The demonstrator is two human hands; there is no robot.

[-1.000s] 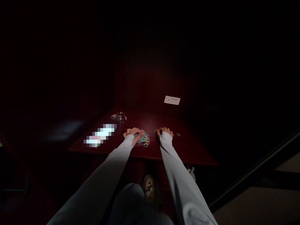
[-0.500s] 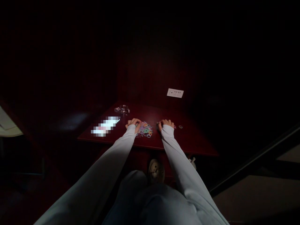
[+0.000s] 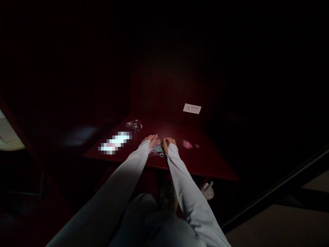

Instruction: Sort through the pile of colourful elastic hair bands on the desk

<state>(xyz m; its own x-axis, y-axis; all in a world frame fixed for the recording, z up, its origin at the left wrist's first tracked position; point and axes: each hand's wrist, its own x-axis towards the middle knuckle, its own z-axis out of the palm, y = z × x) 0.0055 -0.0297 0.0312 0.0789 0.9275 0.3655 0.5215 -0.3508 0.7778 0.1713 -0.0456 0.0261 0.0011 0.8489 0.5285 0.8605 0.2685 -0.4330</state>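
Observation:
A pile of small coloured rings, which look like hair ties point(image 3: 159, 150), lies near the front edge of the dark red table point(image 3: 169, 127). My left hand point(image 3: 150, 139) rests at the pile's left side, its fingers stretched out over the rings. At the right side is my right hand point(image 3: 169, 141), fingers slightly bent and apart, touching the pile's edge; nothing shows in it. To the right of it lies a separate heap of pink hair ties point(image 3: 187, 144), with a single pale ring point(image 3: 197, 146) beyond that. My hands partly cover the mixed pile.
A bright, blurred-out phone-like screen point(image 3: 115, 142) lies at the table's left. Behind it stands a clear container point(image 3: 135, 124). A white socket plate point(image 3: 192, 108) is on the back wall. Below the table's right front is a pale object point(image 3: 208, 191). Surroundings are very dark.
My right hand has moved left from the pink heap to the mixed pile, uncovering the pink hair ties. My left hand has shifted slightly right and its fingers have straightened.

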